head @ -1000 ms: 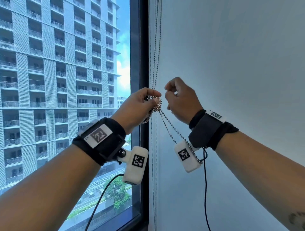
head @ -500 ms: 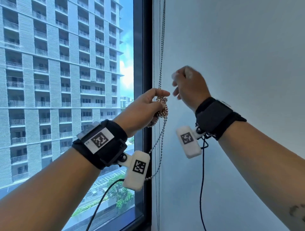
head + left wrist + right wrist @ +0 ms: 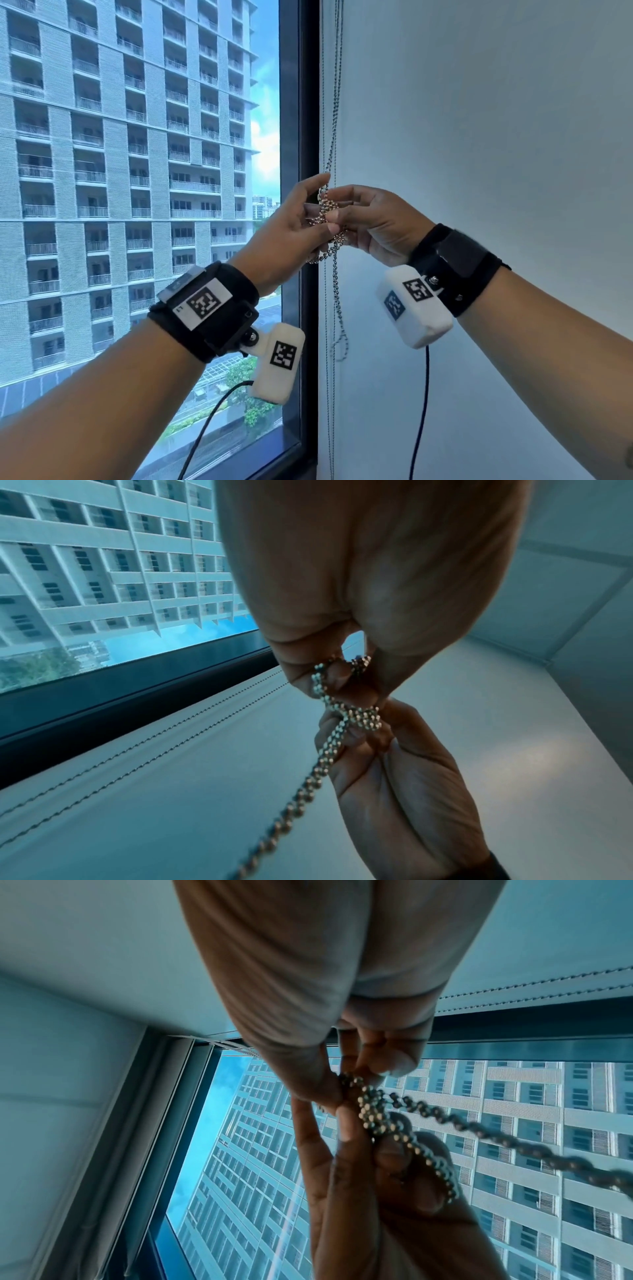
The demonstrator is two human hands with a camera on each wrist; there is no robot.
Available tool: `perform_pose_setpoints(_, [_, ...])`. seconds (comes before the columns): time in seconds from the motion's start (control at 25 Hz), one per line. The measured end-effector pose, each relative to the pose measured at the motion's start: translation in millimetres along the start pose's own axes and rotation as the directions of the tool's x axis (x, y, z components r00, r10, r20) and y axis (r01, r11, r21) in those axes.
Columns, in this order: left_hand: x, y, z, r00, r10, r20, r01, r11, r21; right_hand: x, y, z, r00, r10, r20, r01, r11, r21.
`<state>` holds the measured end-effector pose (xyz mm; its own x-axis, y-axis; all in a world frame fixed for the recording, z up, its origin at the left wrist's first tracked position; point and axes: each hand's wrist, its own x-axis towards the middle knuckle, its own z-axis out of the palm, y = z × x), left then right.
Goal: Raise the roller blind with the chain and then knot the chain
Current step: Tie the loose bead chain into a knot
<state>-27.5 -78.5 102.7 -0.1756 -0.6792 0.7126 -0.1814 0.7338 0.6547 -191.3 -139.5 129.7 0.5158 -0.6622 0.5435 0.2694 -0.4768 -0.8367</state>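
**Desk:** Daylight and a pale apartment block [image 3: 130,171] fill the window [image 3: 205,342]; a blank wall [image 3: 496,137] stands to its right. What are the hands doing?

**Photographer:** Both are closed on the chain [image 3: 334,144] beside the dark window frame [image 3: 308,102]. The left hand [image 3: 291,233] pinches a bunched coil of beads [image 3: 327,210] between thumb and fingers; the right hand [image 3: 373,226] pinches the same bunch from the other side, fingertips nearly touching the left's.

**Desk:** Where does the chain run?

**Photographer:** Straight down from above into the bunch, which sits between the two hands at about chest height. Below them a tail hangs free and ends in a small loop [image 3: 340,342]. The left wrist view shows the beads crossing over themselves [image 3: 363,718].

**Desk:** How should the knotting go, in your judgement?

**Photographer:** Keep one hand pinning the crossing while the other draws the tail through, then pull evenly. Ball chain likely slips, so slack probably undoes the wrap. The blind itself is out of frame.
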Motion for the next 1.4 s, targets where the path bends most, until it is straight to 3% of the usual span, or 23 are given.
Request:
perform_pose_setpoints(0.16, [6.8,-0.5,-8.3,0.988,-0.101,-0.113,0.055,0.935,-0.350,-7.6,1.8,-3.4,1.000,0.012,0.026,-0.012,1.000,-0.023])
perform_pose_setpoints(0.24, [10.6,0.8,-10.8,0.983,-0.149,-0.108,0.083,0.883,-0.462,-11.6,2.0,-2.4,0.999,-0.031,0.038,0.037,0.982,-0.183])
perform_pose_setpoints(0.28, [11.5,1.6,-10.6,0.983,-0.161,-0.085,0.098,0.862,-0.497,-12.8,0.2,-1.4,0.996,-0.084,0.034,0.091,0.937,-0.337])
perform_pose_setpoints(0.36, [10.9,4.4,-11.4,0.980,-0.197,-0.040,0.145,0.829,-0.540,-12.1,-4.8,-2.2,0.976,-0.218,0.016,0.178,0.747,-0.640])
perform_pose_setpoints(0.44, [8.8,6.3,-15.0,0.970,-0.244,-0.019,0.211,0.873,-0.441,-10.0,-7.4,-8.6,0.950,-0.312,-0.009,0.184,0.581,-0.793])
perform_pose_setpoints(0.56, [4.4,2.1,-22.6,0.960,-0.268,-0.076,0.271,0.962,0.034,-8.5,-1.7,-21.9,0.948,-0.316,-0.041,0.123,0.482,-0.867])
perform_pose_setpoints(0.64, [0.2,-4.4,-23.1,0.959,-0.256,-0.117,0.277,0.935,0.221,-9.4,4.4,-26.8,0.958,-0.278,-0.071,0.088,0.520,-0.850])
perform_pose_setpoints(0.76, [-7.5,-10.0,-18.0,0.954,-0.278,-0.111,0.299,0.902,0.312,-10.4,11.7,-29.0,0.967,-0.237,-0.096,0.084,0.650,-0.755])
perform_pose_setpoints(0.96, [-12.4,-9.4,-7.9,0.909,-0.415,-0.047,0.391,0.807,0.443,-14.9,17.7,-21.8,0.979,-0.179,-0.093,0.080,0.767,-0.637])
perform_pose_setpoints(1.08, [-13.5,-6.0,-6.4,0.823,-0.566,0.045,0.454,0.704,0.546,-18.2,22.6,-14.8,0.987,-0.120,-0.106,0.052,0.868,-0.495])
perform_pose_setpoints(1.2, [-18.5,-7.3,-4.9,0.714,-0.679,0.168,0.423,0.610,0.670,-18.7,25.6,-14.5,0.976,-0.130,-0.173,0.052,0.916,-0.398])
perform_pose_setpoints(1.28, [-21.0,-10.9,-4.4,0.708,-0.679,0.196,0.410,0.621,0.668,-19.0,28.5,-15.1,0.977,-0.110,-0.184,0.043,0.941,-0.336])
perform_pose_setpoints(1.4, [-22.0,-18.1,0.8,0.739,-0.652,0.168,0.460,0.672,0.581,-21.8,36.0,-15.2,0.981,-0.037,-0.191,-0.008,0.974,-0.227])
